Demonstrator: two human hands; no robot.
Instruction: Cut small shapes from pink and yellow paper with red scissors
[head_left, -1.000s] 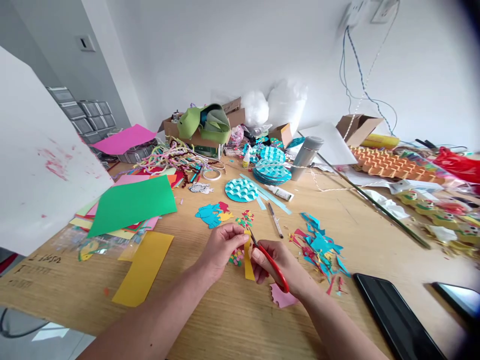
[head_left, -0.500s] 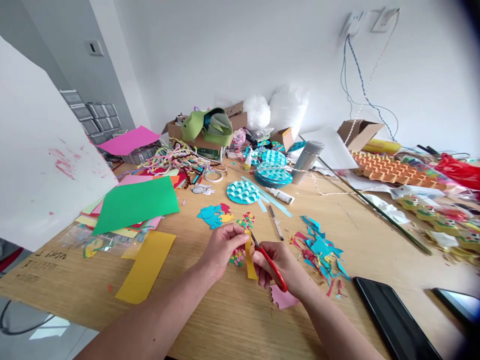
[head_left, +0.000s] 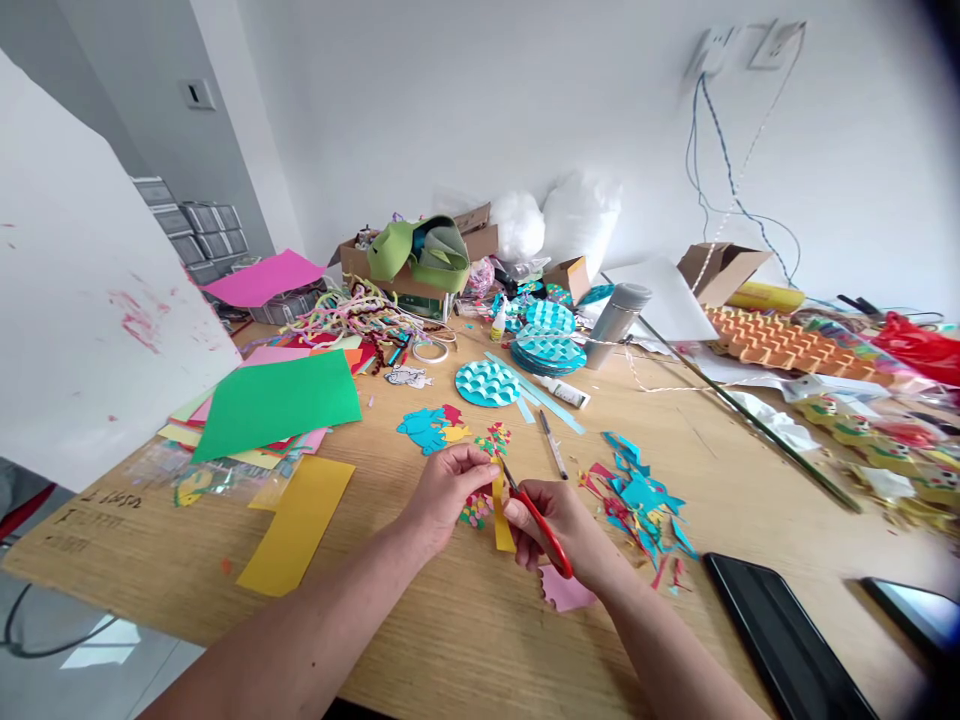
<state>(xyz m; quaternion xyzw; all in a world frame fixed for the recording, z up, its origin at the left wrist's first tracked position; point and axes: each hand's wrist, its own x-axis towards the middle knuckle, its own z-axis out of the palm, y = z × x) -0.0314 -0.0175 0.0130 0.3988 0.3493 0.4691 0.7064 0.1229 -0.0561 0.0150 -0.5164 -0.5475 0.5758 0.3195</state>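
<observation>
My left hand (head_left: 448,492) pinches the upper end of a narrow yellow paper strip (head_left: 502,525), which hangs down between my hands. Red-handled scissors (head_left: 546,533) are in my right hand (head_left: 559,530), their blades pointing up and left at the strip's top beside my left fingertips. Whether the blades touch the paper I cannot tell. Behind and below the strip lie small coloured paper bits (head_left: 474,512), partly hidden by my hands. Just beyond are cut-out paper fish, a blue one (head_left: 424,428) and a yellow one (head_left: 456,433). A pink paper piece with a scalloped edge (head_left: 566,588) lies under my right wrist.
Blue and red scraps (head_left: 637,495) lie right of my hands, near a black phone (head_left: 784,630). A pen (head_left: 553,445), a wavy blue paper disc (head_left: 486,384) and a metal flask (head_left: 616,325) stand or lie farther back. Green paper (head_left: 281,400) and yellow paper (head_left: 300,525) are at left.
The view has shifted slightly. My hands, the strip and the scissors keep nearly the same position relative to each other.
</observation>
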